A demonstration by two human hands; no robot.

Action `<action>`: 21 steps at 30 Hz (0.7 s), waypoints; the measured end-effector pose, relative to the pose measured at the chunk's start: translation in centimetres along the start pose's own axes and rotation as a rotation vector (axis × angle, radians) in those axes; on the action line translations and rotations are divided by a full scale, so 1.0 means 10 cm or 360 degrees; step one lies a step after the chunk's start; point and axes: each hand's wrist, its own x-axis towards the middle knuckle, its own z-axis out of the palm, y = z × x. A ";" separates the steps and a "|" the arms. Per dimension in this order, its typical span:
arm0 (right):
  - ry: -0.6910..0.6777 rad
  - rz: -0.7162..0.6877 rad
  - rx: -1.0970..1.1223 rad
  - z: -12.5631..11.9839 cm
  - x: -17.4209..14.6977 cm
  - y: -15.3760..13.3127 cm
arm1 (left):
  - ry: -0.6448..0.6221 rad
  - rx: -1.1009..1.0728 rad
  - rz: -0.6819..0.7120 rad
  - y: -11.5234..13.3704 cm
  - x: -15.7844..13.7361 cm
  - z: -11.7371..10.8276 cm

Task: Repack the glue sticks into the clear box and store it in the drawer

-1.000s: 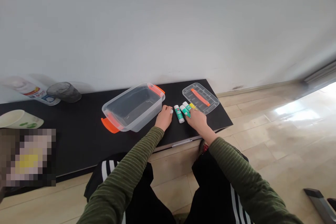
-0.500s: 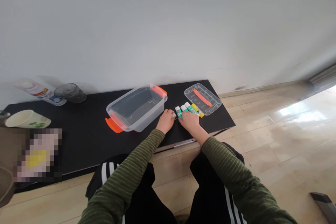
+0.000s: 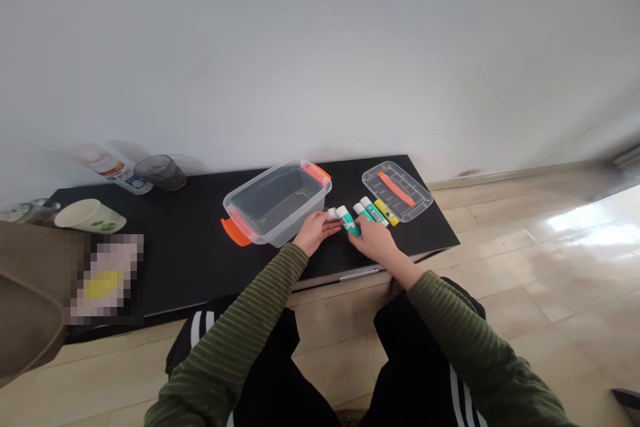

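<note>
My left hand pinches a white cap, anything below it hidden, and my right hand grips a green glue stick just right of the box. That clear box stands open on the surface, inner floor showing; two green sticks and a yellow one lie beside the lid.

Wht-capped grn tube held; yel. tube lies flat nearby.
</note>
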 end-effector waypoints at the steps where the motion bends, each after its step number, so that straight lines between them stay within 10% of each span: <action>1: -0.0008 -0.0017 0.0001 0.00 -0.06 0.01 | -0.0007 -0.0010 0.0000 0.01 -0.02 0.00; 21: 0.0361 -0.0330 0.0698 -0.06 -0.30 0.15 | -0.0352 0.0116 0.0219 0.11 -0.32 -0.11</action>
